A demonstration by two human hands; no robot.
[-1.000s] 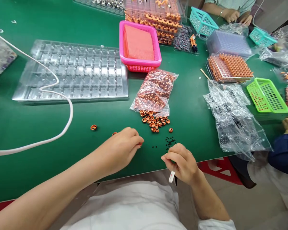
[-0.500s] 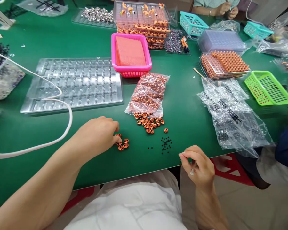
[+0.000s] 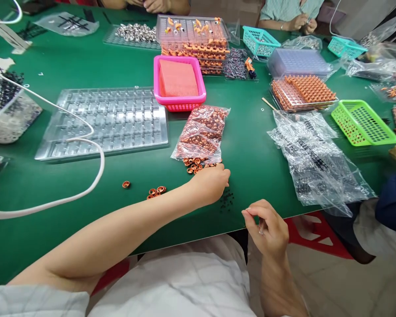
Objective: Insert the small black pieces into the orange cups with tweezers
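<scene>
My left hand (image 3: 212,182) reaches across the green table with its fingers curled together. It hovers between the loose pile of small copper-coloured cups (image 3: 193,166) and a scatter of tiny black pieces (image 3: 227,200). What its fingertips hold, if anything, is hidden. Near the table's front edge, my right hand (image 3: 269,226) has thumb and forefinger pinched, with a clear, thin item (image 3: 261,226) tucked under the fingers; its kind is not plain. Behind my left forearm sits a small group of cups (image 3: 156,191), partly covered. One lone cup (image 3: 126,184) lies further left.
A plastic bag of copper-coloured cups (image 3: 203,132) lies behind the pile. Around it are a clear moulded tray (image 3: 108,121), a pink basket (image 3: 180,107), clear bags (image 3: 313,154) and a green basket (image 3: 364,123). A white cable (image 3: 100,165) loops at left. Co-workers' hands show at the far side.
My left hand has moved right, from the small cup group to beside the larger pile. One cup now lies apart at left. My right hand keeps its pinch almost in place.
</scene>
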